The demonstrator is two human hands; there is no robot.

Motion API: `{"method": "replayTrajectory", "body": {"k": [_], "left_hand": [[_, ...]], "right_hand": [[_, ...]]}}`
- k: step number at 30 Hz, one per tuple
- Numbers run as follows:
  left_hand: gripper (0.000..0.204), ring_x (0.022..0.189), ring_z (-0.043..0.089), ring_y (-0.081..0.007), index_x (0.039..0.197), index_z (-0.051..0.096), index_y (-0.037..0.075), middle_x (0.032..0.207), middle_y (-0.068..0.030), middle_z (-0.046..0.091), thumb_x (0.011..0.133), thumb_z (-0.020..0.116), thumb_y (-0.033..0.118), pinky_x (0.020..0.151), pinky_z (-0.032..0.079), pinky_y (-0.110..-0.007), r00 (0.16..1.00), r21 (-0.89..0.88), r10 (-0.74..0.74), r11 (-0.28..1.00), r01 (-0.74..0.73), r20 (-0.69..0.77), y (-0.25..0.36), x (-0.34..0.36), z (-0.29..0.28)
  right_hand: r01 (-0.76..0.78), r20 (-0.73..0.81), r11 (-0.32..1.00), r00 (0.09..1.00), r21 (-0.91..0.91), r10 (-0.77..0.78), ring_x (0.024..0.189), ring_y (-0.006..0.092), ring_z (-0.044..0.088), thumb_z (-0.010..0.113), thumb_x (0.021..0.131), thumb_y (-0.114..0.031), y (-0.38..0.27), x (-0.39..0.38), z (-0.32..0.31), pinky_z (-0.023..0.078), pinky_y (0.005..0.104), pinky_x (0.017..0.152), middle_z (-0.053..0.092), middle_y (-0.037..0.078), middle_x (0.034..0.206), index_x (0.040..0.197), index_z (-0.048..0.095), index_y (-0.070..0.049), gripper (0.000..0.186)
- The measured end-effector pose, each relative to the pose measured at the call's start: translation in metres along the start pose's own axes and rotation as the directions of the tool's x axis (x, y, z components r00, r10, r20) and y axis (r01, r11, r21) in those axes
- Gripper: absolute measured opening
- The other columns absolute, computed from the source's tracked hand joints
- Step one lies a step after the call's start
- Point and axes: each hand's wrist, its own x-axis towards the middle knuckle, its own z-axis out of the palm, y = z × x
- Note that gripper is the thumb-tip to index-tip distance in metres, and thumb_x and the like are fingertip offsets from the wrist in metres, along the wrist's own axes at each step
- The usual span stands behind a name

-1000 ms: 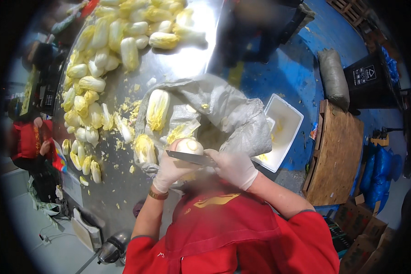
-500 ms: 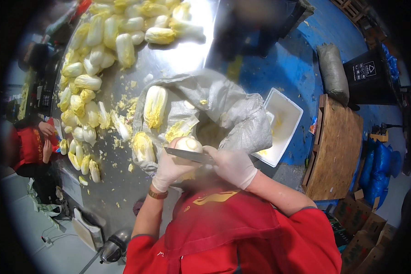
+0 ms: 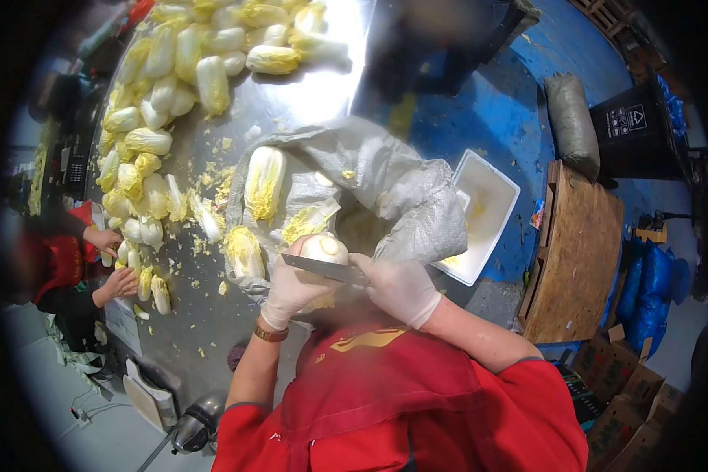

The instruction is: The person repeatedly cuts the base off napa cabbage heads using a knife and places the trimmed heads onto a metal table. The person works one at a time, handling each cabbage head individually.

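In my gloved left hand (image 3: 289,293) is a napa cabbage (image 3: 323,248), its pale cut base facing up. My gloved right hand (image 3: 401,289) is wrapped round the handle of a knife (image 3: 326,269), whose blade lies across the near side of the cabbage base and reaches to my left fingers. Much of the cabbage is hidden under the blade and hands. Just beyond, a grey woven sack (image 3: 417,208) lies open on the table. On its left part rest a whole napa cabbage (image 3: 265,182), another cabbage (image 3: 245,253) and a loose leafy piece (image 3: 310,220).
Many napa cabbages (image 3: 164,94) are heaped along the left and far side of the metal table (image 3: 204,330), among leaf scraps. At the left edge a co-worker's hands (image 3: 115,285) touch cabbages. Right of the sack stands a white foam box (image 3: 492,212), with a wooden pallet (image 3: 578,259) beyond.
The co-worker's hands have moved right, onto the cabbages at the table's left edge. My hands, the knife and the held cabbage stay almost in place.
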Motion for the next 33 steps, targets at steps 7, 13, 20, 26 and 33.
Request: {"method": "replayTrajectory", "body": {"k": [7, 13, 20, 26, 33], "left_hand": [[0.063, 0.091, 0.064, -0.0145, 0.112, 0.059, 0.001, 0.099, -0.0074, 0.067, 0.061, 0.09, 0.021, 0.083, 0.053, -0.03, 0.998, -0.025, -0.04, 0.999, 0.039, -0.047, 0.016, -0.001, 0.005], [0.059, 0.088, 0.068, -0.019, 0.108, 0.062, -0.001, 0.096, -0.0114, 0.07, 0.062, 0.087, 0.027, 0.08, 0.054, -0.031, 0.998, 0.151, -0.01, 0.988, 0.021, -0.068, 0.01, 0.0, 0.005], [0.058, 0.085, 0.069, -0.0268, 0.109, 0.063, 0.005, 0.094, -0.0123, 0.069, 0.062, 0.084, 0.033, 0.077, 0.054, -0.035, 0.964, 0.505, 0.096, 0.862, 0.045, -0.25, -0.012, -0.001, 0.003], [0.061, 0.079, 0.068, -0.0276, 0.11, 0.062, 0.009, 0.094, -0.0127, 0.067, 0.059, 0.087, 0.033, 0.07, 0.055, -0.037, 0.872, 0.623, 0.467, 0.729, -0.285, -0.148, 0.011, 0.001, 0.035], [0.077, 0.101, 0.061, -0.0184, 0.124, 0.053, 0.003, 0.114, -0.0079, 0.061, 0.058, 0.092, 0.017, 0.088, 0.052, -0.031, 0.877, 0.309, 0.356, 0.916, -0.257, -0.324, -0.006, 0.006, 0.012]], "right_hand": [[-0.087, 0.02, 0.995, 0.996, -0.054, 0.088, 0.061, 0.0301, 0.066, 0.054, 0.084, -0.011, -0.004, 0.004, 0.006, 0.052, 0.0426, 0.053, 0.064, 0.011, 0.071, 0.108, 0.058, -0.007, 0.025], [-0.153, 0.104, 0.988, 0.983, 0.011, 0.151, 0.065, 0.0357, 0.067, 0.051, 0.086, -0.01, -0.003, 0.014, 0.012, 0.053, 0.0462, 0.056, 0.067, 0.017, 0.074, 0.099, 0.057, -0.005, 0.016], [-0.282, 0.244, 0.959, 0.932, 0.019, 0.269, 0.075, 0.0382, 0.068, 0.049, 0.087, -0.011, -0.009, 0.034, 0.01, 0.054, 0.0479, 0.066, 0.068, 0.021, 0.08, 0.092, 0.06, -0.004, 0.014], [-0.4, 0.276, 0.914, 0.873, -0.069, 0.402, 0.086, 0.0392, 0.068, 0.049, 0.087, -0.013, 0.038, 0.056, 0.042, 0.054, 0.0483, 0.076, 0.069, 0.023, 0.089, 0.092, 0.065, -0.004, 0.019], [-0.485, 0.162, 0.87, 0.869, 0.093, 0.468, 0.087, 0.0401, 0.067, 0.052, 0.087, -0.017, 0.047, 0.05, 0.032, 0.053, 0.0469, 0.078, 0.069, 0.022, 0.094, 0.102, 0.066, -0.005, 0.024]]}}
